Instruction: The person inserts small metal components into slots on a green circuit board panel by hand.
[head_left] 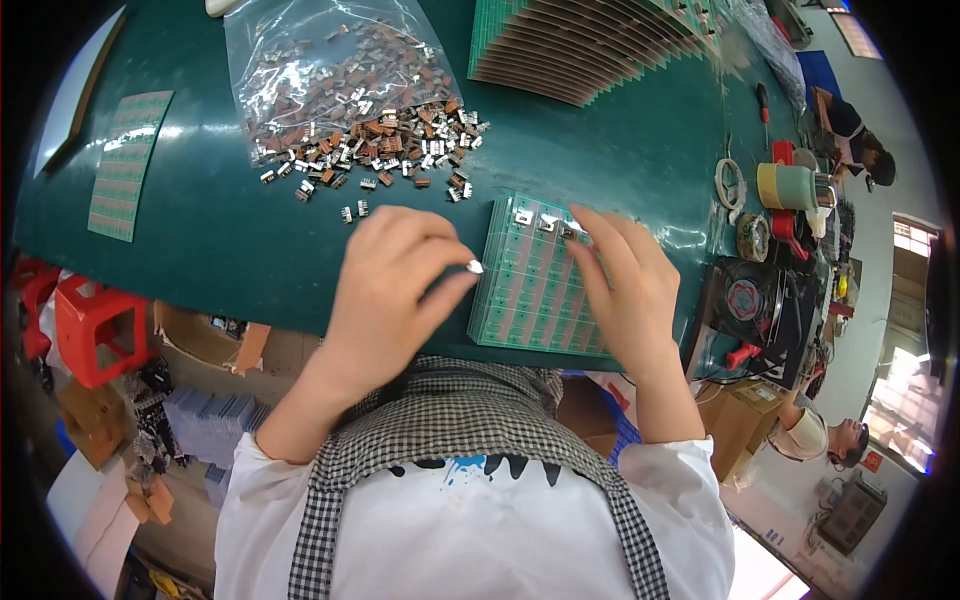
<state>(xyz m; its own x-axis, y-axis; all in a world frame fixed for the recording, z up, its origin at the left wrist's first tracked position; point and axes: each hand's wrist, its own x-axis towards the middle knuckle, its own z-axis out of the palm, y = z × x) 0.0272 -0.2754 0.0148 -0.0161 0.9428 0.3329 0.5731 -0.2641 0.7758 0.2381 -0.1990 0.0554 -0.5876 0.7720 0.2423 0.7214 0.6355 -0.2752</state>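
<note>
Between the thumb and forefinger of my left hand (395, 285) is a small silvery part (475, 267), apparently a slide switch, held just left of a stack of green circuit boards (535, 290). My right hand (630, 280) reaches over the stack's right side. Its thumb and forefinger close around a small slide switch (568, 232) at the top row of the uppermost board. Two more metal switches, one (523, 216) at the corner and another (547, 223) beside it, sit in that row. Beyond my left hand lies a loose heap of slide switches (390, 145).
A clear plastic bag (340, 60) of switches lies behind the heap. Fanned boards (590, 50) stand at the far side; a single board panel (130, 165) lies left. Tape (752, 237), a screwdriver (764, 110) and a fan (745, 302) crowd the right edge. Two people are at right.
</note>
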